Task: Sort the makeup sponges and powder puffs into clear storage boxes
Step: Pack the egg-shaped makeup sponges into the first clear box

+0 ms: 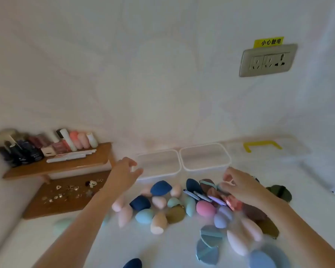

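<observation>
A heap of makeup sponges (pixel 161 187) and flat powder puffs (pixel 211 236) in pink, blue, navy, teal and brown lies on the white table. Behind the heap stand two clear storage boxes side by side, the left box (pixel 159 172) and the right box (pixel 205 167), both with nothing in them. My left hand (pixel 125 171) hovers with fingers apart at the left box's near left corner and holds nothing. My right hand (pixel 242 186) reaches over the puffs on the right, fingers pinched toward a puff; whether it grips one is unclear through the blur.
A wooden two-level shelf (pixel 66 165) at the left carries cosmetic bottles above and small jewellery below. A clear lid with a yellow handle (pixel 263 146) lies at the back right. A wall socket (pixel 267 60) sits high on the right wall.
</observation>
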Demonstrator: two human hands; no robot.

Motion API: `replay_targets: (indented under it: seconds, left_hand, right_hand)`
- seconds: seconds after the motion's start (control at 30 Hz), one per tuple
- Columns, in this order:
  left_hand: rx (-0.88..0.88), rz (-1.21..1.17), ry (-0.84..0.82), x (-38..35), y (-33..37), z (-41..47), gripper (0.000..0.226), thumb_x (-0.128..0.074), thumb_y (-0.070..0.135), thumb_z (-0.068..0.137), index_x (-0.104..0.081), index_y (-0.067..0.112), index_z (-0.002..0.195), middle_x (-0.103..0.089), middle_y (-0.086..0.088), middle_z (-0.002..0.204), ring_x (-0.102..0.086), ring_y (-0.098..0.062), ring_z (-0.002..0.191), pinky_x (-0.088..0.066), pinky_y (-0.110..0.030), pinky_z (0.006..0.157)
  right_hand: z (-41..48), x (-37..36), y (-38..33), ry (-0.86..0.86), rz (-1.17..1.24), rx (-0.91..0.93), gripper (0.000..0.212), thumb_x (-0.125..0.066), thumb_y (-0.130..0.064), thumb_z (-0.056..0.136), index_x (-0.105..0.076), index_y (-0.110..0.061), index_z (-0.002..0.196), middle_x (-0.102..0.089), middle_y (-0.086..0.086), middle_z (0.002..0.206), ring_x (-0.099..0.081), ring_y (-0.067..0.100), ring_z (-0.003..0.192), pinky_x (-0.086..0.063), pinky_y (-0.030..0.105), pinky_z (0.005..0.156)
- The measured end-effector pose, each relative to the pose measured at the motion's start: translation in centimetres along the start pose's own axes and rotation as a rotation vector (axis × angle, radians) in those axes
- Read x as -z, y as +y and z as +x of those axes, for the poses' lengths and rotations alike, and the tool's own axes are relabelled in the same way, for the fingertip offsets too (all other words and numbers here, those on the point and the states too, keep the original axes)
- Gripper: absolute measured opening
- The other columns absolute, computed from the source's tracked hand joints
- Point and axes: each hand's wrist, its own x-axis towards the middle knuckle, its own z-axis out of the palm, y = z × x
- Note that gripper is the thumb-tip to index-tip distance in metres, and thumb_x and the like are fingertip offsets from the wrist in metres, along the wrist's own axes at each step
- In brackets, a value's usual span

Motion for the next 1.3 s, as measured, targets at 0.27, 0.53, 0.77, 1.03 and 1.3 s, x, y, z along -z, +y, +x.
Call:
replay_targets:
  seconds: [0.27,0.53,0.77,1.03,1.3]
  left_hand:
    - [0.161,-0.084,0.064,-4.5,-1.7,-0.1,0.052,-0.043,0.046,0.094,-0.049,-0.001,0.119,-0.058,-0.02,0.109,-0.056,-0.038,0.101,-0.041,-0.039,0.078]
    - [0.37,-0.676,0.115,-3.9,-1.5,1.6,0.029,-0.051,0.032,0.095,-0.049,0.003,0.094,-0.056,-0.008,0.07,-0.058,-0.018,0.06,-0.053,-0.034,0.076]
    - [0.047,-0.707,0.271,-3.2,-0.7,-0.8,0.033,-0.05,0.039,0.094,-0.051,0.009,0.107,-0.063,-0.004,0.076,-0.067,-0.016,0.073,-0.052,-0.037,0.087]
    - [-0.097,-0.827,0.41,-0.8,2.2,-9.9,0.038,-0.049,0.038,0.094,-0.05,0.005,0.112,-0.066,-0.007,0.091,-0.068,-0.011,0.071,-0.055,-0.031,0.08]
    - [-0.068,-0.986,0.301,-5.5,3.8,-22.8,0.03,-0.056,0.03,0.092,-0.053,0.0,0.094,-0.053,-0.028,0.115,-0.07,-0.026,0.086,-0.058,-0.029,0.073]
  right_hand:
    - [-0.1,-4.8,2.2,0.138,0.049,0.029,0.028,-0.053,-0.042,0.092,-0.064,-0.022,0.108,-0.061,-0.001,0.106,-0.056,0.014,0.097,-0.041,0.024,0.08]
    - [-0.1,-6.2,2.8,0.223,0.044,0.071,0.028,-0.055,-0.04,0.091,-0.065,-0.02,0.109,-0.056,-0.004,0.105,-0.052,0.014,0.097,-0.036,0.023,0.078]
    - [-0.3,-6.3,3.2,0.182,0.059,0.099,0.031,-0.048,-0.041,0.095,-0.064,-0.021,0.111,-0.059,0.0,0.11,-0.054,0.015,0.1,-0.039,0.027,0.081]
    - [-6.7,-4.9,0.2,0.395,0.414,0.229,0.015,-0.052,-0.036,0.094,-0.059,-0.028,0.105,-0.058,-0.006,0.115,-0.051,0.01,0.107,-0.035,0.026,0.086]
    - [-15.5,-5.5,-3.8,0.059,1.243,0.218,0.06,-0.061,-0.055,0.078,-0.05,-0.012,0.118,-0.062,0.015,0.101,-0.066,0.028,0.083,-0.058,0.038,0.079]
